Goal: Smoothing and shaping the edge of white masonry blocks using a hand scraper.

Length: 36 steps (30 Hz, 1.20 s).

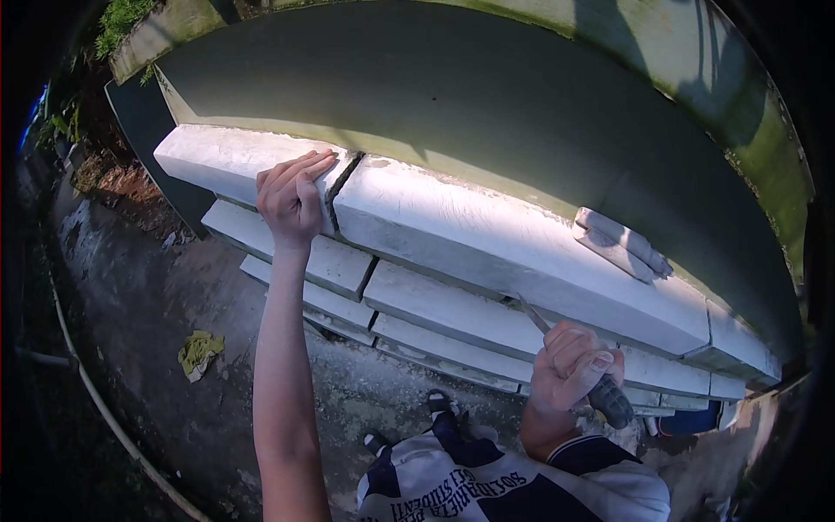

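My left hand lies with its fingers stretched out on top of a white block, close to the dark gap at that block's right end. Right of the gap runs a longer white block with fine scratches on its top. My right hand is closed around the dark handle of a tool with a narrow pointed blade. The blade points up and left, in front of the longer block's lower edge; whether its tip touches anything cannot be made out.
A pale folded bundle lies on the longer block near a dark green wall. More white blocks form stacked rows below. On the dusty ground are a yellow-green cloth and a long pipe. My feet stand near the blocks.
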Motion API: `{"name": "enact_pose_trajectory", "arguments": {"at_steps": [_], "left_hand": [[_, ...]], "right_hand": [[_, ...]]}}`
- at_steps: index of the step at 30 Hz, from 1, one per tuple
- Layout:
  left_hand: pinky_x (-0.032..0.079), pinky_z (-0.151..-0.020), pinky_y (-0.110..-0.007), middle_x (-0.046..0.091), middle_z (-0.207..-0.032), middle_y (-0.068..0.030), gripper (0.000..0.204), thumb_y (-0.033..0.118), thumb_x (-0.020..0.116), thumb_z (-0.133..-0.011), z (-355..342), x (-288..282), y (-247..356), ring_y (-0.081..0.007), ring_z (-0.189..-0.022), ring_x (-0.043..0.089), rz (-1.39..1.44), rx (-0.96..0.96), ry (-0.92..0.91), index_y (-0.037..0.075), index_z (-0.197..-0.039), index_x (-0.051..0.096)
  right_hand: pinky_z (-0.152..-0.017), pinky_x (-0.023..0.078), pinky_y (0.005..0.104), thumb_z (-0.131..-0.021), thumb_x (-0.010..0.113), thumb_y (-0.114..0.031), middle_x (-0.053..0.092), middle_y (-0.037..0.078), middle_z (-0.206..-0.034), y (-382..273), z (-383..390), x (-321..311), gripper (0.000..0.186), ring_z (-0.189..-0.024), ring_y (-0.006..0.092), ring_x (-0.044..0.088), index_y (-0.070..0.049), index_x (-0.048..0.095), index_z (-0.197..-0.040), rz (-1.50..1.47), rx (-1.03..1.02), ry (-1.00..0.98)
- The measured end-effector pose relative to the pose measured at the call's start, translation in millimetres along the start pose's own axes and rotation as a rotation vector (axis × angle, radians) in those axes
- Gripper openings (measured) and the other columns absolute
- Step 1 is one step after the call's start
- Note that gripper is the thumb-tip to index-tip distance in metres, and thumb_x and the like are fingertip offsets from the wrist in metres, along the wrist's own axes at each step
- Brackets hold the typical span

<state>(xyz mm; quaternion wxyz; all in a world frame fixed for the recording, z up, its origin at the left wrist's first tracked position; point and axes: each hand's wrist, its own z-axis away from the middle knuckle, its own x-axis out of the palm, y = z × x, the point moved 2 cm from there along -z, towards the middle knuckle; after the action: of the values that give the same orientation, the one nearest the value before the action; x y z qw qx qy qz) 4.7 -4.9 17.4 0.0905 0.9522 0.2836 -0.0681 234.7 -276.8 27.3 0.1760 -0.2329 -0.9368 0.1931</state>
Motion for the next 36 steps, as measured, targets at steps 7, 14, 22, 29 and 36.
{"name": "enact_pose_trajectory", "arguments": {"at_steps": [7, 14, 22, 29, 36], "left_hand": [[0.045, -0.09, -0.028, 0.079, -0.102, 0.0008, 0.038, 0.012, 0.044, -0.093, -3.2, 2.6, 4.0, -0.0144, -0.1, 0.072, -0.014, -0.006, -0.011, 0.013, -0.097, 0.082], [0.042, -0.096, -0.031, 0.077, -0.11, -0.0005, 0.038, 0.015, 0.042, -0.097, 5.7, -4.8, 1.2, -0.017, -0.109, 0.069, -0.038, -0.057, -0.099, 0.012, -0.106, 0.079], [0.03, -0.113, -0.044, 0.046, -0.155, -0.0169, 0.052, 0.037, 0.046, -0.098, 84.2, 30.1, 119.7, -0.0311, -0.142, 0.044, -0.022, 0.034, 0.128, 0.015, -0.144, 0.055], [0.016, -0.124, -0.052, 0.031, -0.162, -0.0242, 0.062, 0.042, 0.059, -0.091, 136.0, 71.0, 158.7, -0.0423, -0.153, 0.023, -0.105, 0.34, -0.193, 0.023, -0.149, 0.05], [0.016, -0.122, -0.057, 0.012, -0.166, -0.0288, 0.085, 0.031, 0.058, -0.093, 160.9, 44.5, 110.1, -0.0471, -0.153, 0.014, -0.052, -0.16, -0.226, 0.008, -0.163, 0.016]], "right_hand": [[-0.041, 0.025, 0.0277, -0.105, 0.047, -0.018, 0.029, -0.003, -0.049, 7.9, -5.5, -20.3, 0.035, -0.039, 0.0088, 0.023, -0.013, 0.034, -0.073, -0.132, 0.089, 0.171], [-0.041, 0.024, 0.0261, -0.104, 0.048, -0.016, 0.031, -0.003, -0.047, -9.5, 3.4, -37.0, 0.033, -0.038, 0.0083, 0.023, -0.014, 0.035, -0.074, -0.193, -0.125, 0.061], [-0.041, 0.027, 0.0259, -0.104, 0.051, -0.015, 0.035, -0.002, -0.05, -8.3, 25.6, -66.1, 0.034, -0.04, 0.0088, 0.027, -0.014, 0.036, -0.074, -0.185, -0.049, 0.044], [-0.04, 0.032, 0.027, -0.102, 0.053, -0.013, 0.039, 0.0, -0.052, -7.4, 32.9, -81.5, 0.023, -0.039, 0.0086, 0.029, -0.01, 0.039, -0.084, -0.171, -0.052, 0.018], [-0.048, 0.038, 0.0278, -0.099, 0.063, -0.02, 0.043, -0.001, -0.054, -18.3, 36.1, -74.9, 0.03, -0.043, 0.0105, 0.036, -0.011, 0.04, -0.082, -0.103, 0.127, 0.041]]}}
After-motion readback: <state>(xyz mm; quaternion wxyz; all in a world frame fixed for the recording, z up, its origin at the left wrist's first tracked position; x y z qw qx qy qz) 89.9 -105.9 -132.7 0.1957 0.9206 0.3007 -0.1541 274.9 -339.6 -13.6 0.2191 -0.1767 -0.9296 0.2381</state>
